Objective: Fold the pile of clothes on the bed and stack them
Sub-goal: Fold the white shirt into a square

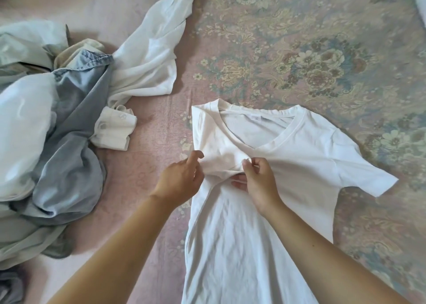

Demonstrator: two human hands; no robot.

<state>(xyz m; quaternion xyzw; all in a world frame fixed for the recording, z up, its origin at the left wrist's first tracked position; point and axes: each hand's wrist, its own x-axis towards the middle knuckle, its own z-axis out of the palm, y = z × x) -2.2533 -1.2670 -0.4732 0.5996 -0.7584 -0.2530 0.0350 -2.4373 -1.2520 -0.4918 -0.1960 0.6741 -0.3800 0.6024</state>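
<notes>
A white V-neck T-shirt (288,165) lies front up on the bed, collar away from me, its right sleeve spread out flat. Its left sleeve is folded inward over the chest. My left hand (182,181) holds the edge of that folded sleeve, fingers tucked under the cloth. My right hand (258,181) pinches the same sleeve's hem between thumb and fingers at mid-chest. A loose pile of clothes (46,119) lies at the left: pale green, white and grey-blue denim pieces.
A white shirt (152,50) sprawls from the pile toward the top, with a buttoned cuff (115,128) near the T-shirt. The bedspread (322,50) is pink with a floral pattern.
</notes>
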